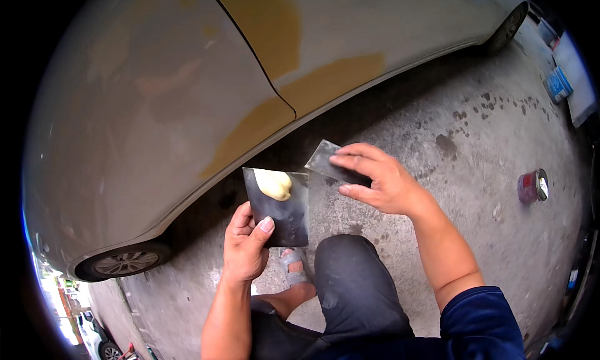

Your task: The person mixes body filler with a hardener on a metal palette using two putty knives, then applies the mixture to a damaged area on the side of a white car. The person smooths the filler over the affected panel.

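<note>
In my left hand is a dark flat spreader plate, with the thumb pressed on its face. A lump of pale yellow putty lies near the plate's upper edge. My right hand grips a second dark, thin rectangular spreader between thumb and fingers, just right of the plate and apart from the putty. Beyond both hands stands a grey car body. Dull yellow-brown patches mark its lower panels on both sides of a door seam.
Under me is a stained concrete floor. To the right stands a small reddish can; farther off is a blue bucket. The car's wheels touch the floor at left. A white vehicle shows at the lower left.
</note>
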The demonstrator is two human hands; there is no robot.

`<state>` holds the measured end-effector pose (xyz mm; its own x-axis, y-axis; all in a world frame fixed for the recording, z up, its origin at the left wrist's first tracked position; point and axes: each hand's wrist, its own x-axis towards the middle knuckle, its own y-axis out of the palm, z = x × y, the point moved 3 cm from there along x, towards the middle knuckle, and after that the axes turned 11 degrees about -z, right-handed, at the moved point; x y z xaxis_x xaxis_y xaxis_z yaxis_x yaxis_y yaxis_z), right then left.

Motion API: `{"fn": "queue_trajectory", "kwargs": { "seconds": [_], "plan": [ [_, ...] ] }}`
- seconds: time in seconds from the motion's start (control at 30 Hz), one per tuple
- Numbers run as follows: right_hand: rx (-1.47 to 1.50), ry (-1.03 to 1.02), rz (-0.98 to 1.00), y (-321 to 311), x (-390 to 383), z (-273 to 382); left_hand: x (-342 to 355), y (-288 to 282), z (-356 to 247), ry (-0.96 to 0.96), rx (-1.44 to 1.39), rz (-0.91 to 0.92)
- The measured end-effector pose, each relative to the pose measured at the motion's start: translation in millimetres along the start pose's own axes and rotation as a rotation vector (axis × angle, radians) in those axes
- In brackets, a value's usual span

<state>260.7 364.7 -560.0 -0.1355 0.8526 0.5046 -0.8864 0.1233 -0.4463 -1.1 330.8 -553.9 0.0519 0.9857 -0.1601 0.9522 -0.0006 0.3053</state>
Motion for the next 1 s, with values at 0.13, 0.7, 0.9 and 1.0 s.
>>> {"fn": "queue_trajectory", "kwargs": {
  "seconds": [0.13,0.7,0.9,1.0],
  "plan": [
    [-0.086,-0.068,-0.268,8.1,-4.5,14.5,8.9,7.5,-5.0,0.034,-0.093,-0.076],
    [-0.35,-0.013,-0.423,58.1,-10.1,-57.5,25.8,-13.3,-26.3,0.625,0.624,-0.12],
    [-0.481,-0.071,-0.605,78.4,39.2,-104.2,33.5,-56.5,1.1,0.315,0.466,-0.173],
    [-0.52,-0.09,-0.62,89.8,58.7,-110.3,33.2,-63.1,11.1,0.247,0.442,-0.189]
  ]
}}
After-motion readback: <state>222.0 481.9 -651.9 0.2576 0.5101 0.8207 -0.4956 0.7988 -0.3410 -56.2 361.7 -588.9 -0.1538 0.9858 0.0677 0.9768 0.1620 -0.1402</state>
